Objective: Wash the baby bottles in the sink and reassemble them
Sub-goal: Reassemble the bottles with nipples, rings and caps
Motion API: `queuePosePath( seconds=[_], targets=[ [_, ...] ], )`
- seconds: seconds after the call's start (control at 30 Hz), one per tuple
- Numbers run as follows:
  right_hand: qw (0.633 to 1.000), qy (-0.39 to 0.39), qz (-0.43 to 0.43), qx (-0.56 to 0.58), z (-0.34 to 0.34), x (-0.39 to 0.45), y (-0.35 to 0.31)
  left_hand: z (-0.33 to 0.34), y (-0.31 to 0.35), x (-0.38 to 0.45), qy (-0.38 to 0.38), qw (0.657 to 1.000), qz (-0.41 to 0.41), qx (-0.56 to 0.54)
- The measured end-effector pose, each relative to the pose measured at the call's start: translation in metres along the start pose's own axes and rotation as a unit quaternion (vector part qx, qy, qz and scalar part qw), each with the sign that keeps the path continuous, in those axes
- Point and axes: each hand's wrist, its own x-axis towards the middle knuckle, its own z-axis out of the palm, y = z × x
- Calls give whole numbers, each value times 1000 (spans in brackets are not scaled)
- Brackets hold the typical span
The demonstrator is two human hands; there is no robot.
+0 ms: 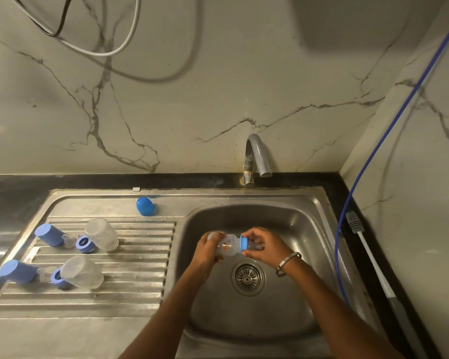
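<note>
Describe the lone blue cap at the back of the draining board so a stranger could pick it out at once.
Start at the steel sink and look left to its ribbed draining board. Behind the ribs, on the flat strip near the wall, lies a blue cap. Unlike the other blue pieces, which sit on the ribs beside clear bottles, it lies alone.

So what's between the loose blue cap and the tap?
Nothing: in the head view only bare steel rim separates the blue cap from the tap.
</note>
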Motion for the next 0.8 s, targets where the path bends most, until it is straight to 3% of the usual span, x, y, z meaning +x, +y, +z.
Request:
queuePosePath(
  seconds=[0.27,0.5,0.8],
  targets=[
    [999,2,-1,46,4,-4,5,0,-1,-1,-5,1000,-16,-8],
    [1000,-8,-23,19,6,-3,6,1,1,-5,-9,1000,-24,-7],
    [978,-21,181,99,8,2,-2,9,3,-14,-7,998,-53,-45]
  ],
)
